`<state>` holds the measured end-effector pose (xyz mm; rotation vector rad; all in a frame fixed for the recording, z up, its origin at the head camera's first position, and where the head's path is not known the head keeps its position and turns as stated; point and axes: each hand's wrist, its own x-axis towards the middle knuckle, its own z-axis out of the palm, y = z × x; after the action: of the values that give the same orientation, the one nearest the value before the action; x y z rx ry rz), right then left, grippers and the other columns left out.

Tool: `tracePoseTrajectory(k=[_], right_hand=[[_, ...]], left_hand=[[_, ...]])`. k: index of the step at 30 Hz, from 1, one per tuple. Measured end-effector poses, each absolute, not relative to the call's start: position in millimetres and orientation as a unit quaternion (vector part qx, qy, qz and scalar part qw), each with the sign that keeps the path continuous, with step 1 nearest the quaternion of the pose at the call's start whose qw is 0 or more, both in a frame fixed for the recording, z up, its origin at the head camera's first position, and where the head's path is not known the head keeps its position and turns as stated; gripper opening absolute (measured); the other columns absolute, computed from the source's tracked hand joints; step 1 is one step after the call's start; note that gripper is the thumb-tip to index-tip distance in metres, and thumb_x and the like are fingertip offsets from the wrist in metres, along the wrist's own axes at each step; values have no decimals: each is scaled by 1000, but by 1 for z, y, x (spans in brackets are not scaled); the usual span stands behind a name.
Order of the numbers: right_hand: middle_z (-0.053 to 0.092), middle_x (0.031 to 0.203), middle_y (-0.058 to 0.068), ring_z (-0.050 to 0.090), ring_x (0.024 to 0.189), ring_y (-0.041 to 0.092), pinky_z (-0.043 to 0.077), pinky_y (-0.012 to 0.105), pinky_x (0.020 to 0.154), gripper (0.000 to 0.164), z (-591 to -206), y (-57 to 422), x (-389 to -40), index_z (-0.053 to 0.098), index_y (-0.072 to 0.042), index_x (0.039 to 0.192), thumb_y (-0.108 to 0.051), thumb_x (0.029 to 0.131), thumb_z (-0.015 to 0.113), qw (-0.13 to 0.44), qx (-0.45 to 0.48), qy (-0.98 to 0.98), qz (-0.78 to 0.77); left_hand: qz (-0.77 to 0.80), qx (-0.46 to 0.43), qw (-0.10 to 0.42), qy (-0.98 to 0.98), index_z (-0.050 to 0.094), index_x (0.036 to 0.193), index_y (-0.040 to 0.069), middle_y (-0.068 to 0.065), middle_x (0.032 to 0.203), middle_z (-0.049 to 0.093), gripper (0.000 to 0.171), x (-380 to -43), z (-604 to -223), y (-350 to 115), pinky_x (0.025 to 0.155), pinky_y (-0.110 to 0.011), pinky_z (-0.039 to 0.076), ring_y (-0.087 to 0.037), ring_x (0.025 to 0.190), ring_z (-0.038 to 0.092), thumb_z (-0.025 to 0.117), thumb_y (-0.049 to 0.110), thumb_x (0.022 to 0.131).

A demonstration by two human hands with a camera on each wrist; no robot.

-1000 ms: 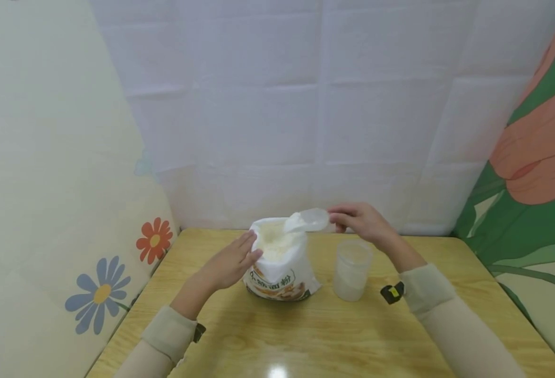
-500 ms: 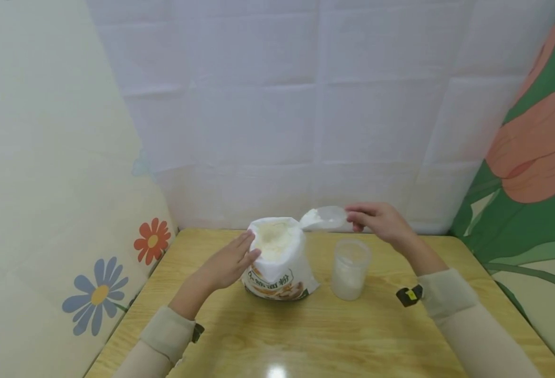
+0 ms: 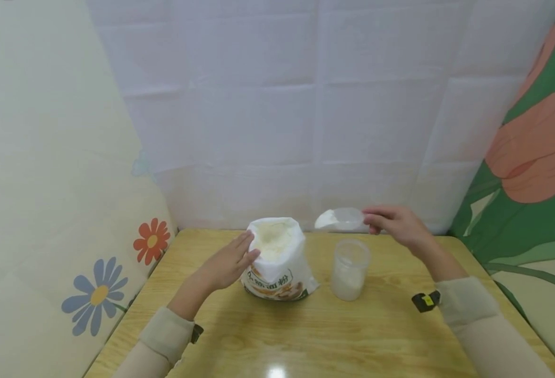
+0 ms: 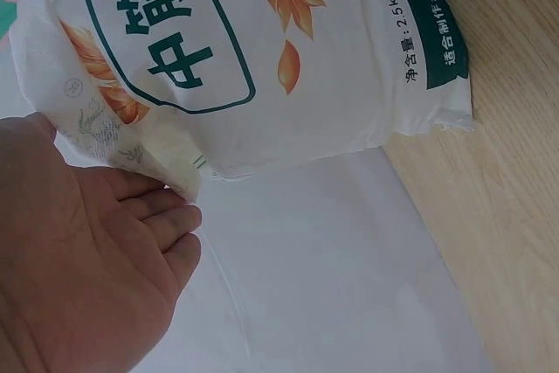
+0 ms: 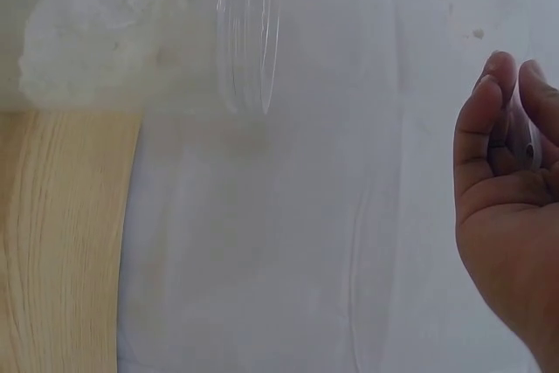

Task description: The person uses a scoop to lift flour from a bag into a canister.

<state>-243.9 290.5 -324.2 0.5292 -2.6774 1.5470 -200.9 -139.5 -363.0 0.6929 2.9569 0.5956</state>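
A white printed flour bag (image 3: 277, 278) stands on the table with its top folded open, pale flour inside. My left hand (image 3: 230, 265) rests against the bag's left rim, fingers fairly straight. In the left wrist view the bag (image 4: 288, 128) lies along the fingers of that hand (image 4: 96, 242). My right hand (image 3: 397, 226) pinches the handle of a clear scoop (image 3: 350, 218) with flour in its tip. This scoop is raised above a clear plastic jar (image 3: 350, 275), partly filled with flour. In the right wrist view, curled fingers of the right hand (image 5: 511, 163) hold the handle edge-on.
The wooden table (image 3: 277, 336) carries the bag and jar, side by side. A white cloth (image 3: 268, 131) hangs behind it. Flower-painted panels (image 3: 102, 283) border the left and right sides. The jar (image 5: 96, 32) looms large in the right wrist view.
My right hand has carried the loaded scoop rightward, from over the bag's mouth to above the jar. The left hand has stayed on the bag.
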Motion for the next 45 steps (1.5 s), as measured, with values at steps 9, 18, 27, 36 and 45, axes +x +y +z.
tracePoseTrajectory(k=[9,18,27,36,45], right_hand=[[74,92,5,67,83,7,54,17,80,43,-329,310,-239,59,10,133,-23,105,57,13,174,-849,498],[73,88,-7,67,84,8,51,15,80,46,-336,325,-233,58,11,134,-26,106,55,17,167,-854,492],[71,86,-9,65,81,7,54,18,75,43,-342,343,-229,59,12,132,-22,107,54,27,179,-861,476],[71,89,-10,65,84,5,53,18,76,46,-345,357,-225,57,10,136,-25,108,52,9,145,-879,455],[71,87,-6,65,81,8,55,22,74,40,-350,360,-225,62,8,130,-23,106,55,9,161,-885,437]], left_hand=[[195,228,18,954,20,160,0,-13,168,13,72,-202,-361,-141,126,-48,15,-31,156,13,26,51,110],[195,229,18,953,20,160,1,-12,169,13,72,-202,-363,-141,126,-49,15,-32,155,14,26,52,110],[195,231,25,953,19,160,1,-12,169,12,72,-201,-362,-140,126,-48,15,-32,156,13,25,52,110],[194,229,27,953,19,161,1,-12,169,12,72,-202,-361,-140,126,-48,15,-31,156,12,25,52,110],[196,230,32,953,19,160,1,-12,169,12,72,-201,-360,-141,126,-49,15,-33,156,13,25,52,110]])
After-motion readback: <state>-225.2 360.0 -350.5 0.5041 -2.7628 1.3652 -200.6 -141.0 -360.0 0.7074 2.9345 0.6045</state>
